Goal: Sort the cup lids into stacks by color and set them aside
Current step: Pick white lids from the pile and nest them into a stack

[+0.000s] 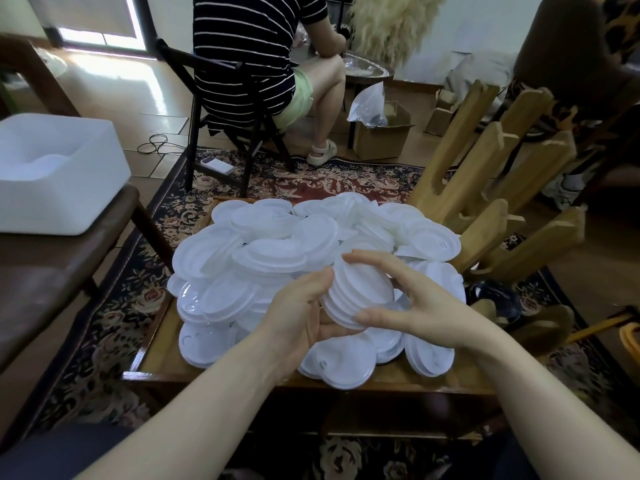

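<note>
A big heap of white cup lids (277, 244) covers a low wooden table (162, 344). Above its near side I hold a tilted stack of white lids (360, 292). My left hand (304, 313) cups the stack from the left and below, fingers curled under it. My right hand (415, 296) grips the same stack from the right, thumb on its near edge and fingers arched over its top. Dark lids (495, 299) lie just off the table's right edge.
A white plastic bin (59, 168) stands on a brown bench at left. Wooden racks (491, 188) rise at the table's right. A person in a striped shirt (249, 53) sits on a black chair beyond, beside a cardboard box (381, 136). Patterned rug underneath.
</note>
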The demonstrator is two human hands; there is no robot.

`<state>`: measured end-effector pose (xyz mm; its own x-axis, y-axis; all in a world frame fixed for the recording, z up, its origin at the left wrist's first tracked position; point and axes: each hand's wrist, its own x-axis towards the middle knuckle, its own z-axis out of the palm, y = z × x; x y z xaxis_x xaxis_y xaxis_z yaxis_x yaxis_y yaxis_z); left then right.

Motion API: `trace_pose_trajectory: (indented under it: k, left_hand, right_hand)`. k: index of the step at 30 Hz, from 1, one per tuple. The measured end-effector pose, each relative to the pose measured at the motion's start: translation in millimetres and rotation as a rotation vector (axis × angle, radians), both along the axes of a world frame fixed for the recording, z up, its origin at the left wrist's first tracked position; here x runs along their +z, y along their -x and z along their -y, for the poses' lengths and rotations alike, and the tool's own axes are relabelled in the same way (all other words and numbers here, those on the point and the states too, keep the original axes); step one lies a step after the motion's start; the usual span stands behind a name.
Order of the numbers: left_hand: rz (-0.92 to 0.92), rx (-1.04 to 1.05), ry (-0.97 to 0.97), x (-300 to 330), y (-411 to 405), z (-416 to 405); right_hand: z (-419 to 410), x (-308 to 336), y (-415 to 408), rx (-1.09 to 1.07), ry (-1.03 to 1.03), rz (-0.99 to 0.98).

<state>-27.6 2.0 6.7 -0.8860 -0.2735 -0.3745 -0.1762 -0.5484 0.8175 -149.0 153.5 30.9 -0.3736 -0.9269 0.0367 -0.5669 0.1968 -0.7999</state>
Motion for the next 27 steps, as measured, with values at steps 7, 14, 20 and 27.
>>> trace_pose_trajectory:
  k: [7,14,20,27]
  left_hand:
    - [-0.04,0.001,0.102,-1,-1,-5]
    - [0.039,0.09,0.072,-12,-4,-7]
    - [0.164,0.261,-0.039,-21,-7,3]
    - [0.174,0.232,-0.072,-11,-5,-1]
  right_hand:
    - [5,-11,-4,-0.008,-0.008,-0.034]
    - [2,-21,-2,-0.013,-0.059,-0.026]
    - [-15,-20,39,-0.374,0.062,-0.286]
    - [16,-44,45,-0.277,-0.222,-0.525]
